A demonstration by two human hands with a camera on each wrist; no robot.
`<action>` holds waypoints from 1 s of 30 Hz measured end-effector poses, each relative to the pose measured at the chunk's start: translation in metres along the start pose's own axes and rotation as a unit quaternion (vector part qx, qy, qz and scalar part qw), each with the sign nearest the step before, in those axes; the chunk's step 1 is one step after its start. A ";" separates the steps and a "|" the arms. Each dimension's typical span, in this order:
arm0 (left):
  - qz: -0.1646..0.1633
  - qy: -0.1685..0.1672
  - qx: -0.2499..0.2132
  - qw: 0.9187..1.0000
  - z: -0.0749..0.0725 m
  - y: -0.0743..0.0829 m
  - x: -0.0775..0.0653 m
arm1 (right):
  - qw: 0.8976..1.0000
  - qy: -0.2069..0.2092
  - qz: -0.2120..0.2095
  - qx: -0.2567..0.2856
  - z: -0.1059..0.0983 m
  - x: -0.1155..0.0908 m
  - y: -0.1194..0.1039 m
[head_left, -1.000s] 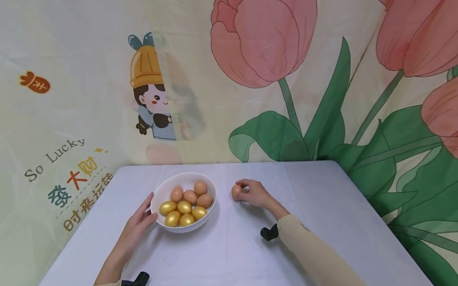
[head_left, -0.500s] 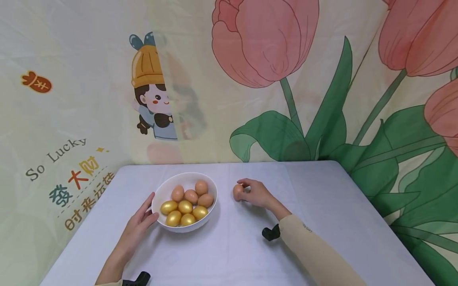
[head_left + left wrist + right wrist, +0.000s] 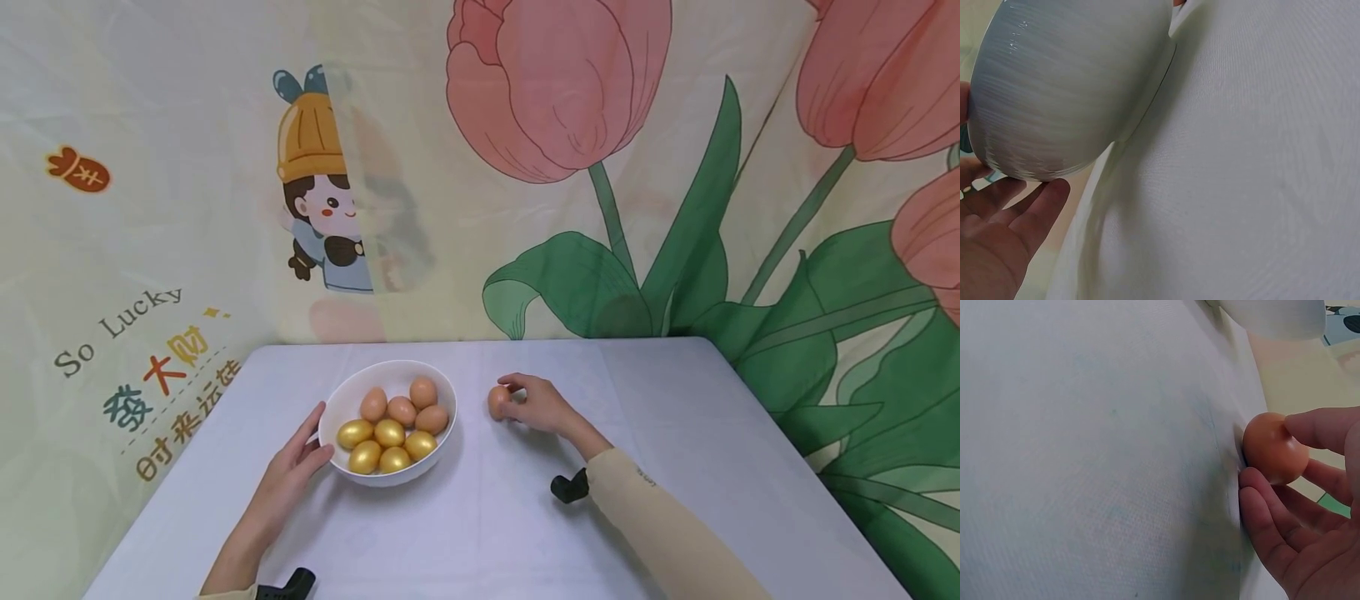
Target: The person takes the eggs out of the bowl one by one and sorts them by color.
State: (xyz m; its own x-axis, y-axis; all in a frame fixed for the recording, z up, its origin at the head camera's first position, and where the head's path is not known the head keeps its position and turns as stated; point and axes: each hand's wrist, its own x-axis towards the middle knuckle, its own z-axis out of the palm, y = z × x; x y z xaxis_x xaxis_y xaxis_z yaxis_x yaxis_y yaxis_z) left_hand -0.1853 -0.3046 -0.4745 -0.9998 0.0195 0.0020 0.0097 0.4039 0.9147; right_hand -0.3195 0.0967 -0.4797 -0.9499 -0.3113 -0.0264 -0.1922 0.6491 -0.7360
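My right hand (image 3: 538,403) pinches a brown egg (image 3: 497,402) to the right of the bowl, close over the tablecloth. In the right wrist view, the thumb and fingers sit around this egg (image 3: 1272,449). On the left, a white bowl (image 3: 438,454) holds several brown eggs (image 3: 401,411) toward the back and several golden eggs (image 3: 389,433) toward the front. My left hand (image 3: 283,475) touches the bowl's left side, its fingers fairly straight and the thumb at the rim. The left wrist view has its fingertips against the outer wall of the bowl (image 3: 1072,81).
A white cloth covers the table (image 3: 480,525). Right behind its far edge hangs a backdrop (image 3: 420,100) printed with tulips and a cartoon figure. Black wrist mounts (image 3: 570,486) stick out by both forearms.
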 end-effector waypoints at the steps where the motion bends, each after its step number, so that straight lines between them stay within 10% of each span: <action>1: 0.000 0.000 0.000 1.000 0.000 0.000 0.000 | 1.000 -0.002 0.000 0.000 -0.001 -0.001 -0.001; 30: -0.004 0.000 -0.001 1.000 0.000 -0.002 0.002 | 0.997 0.018 -0.075 -0.007 -0.023 -0.019 -0.022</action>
State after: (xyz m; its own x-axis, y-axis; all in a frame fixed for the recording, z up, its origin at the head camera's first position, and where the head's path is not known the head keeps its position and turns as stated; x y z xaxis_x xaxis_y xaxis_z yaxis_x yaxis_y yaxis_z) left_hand -0.1871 -0.3053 -0.4766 -0.9998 0.0169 -0.0060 0.0013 0.4014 0.9159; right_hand -0.3030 0.1042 -0.4470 -0.9184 -0.3806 0.1079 -0.3360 0.6062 -0.7209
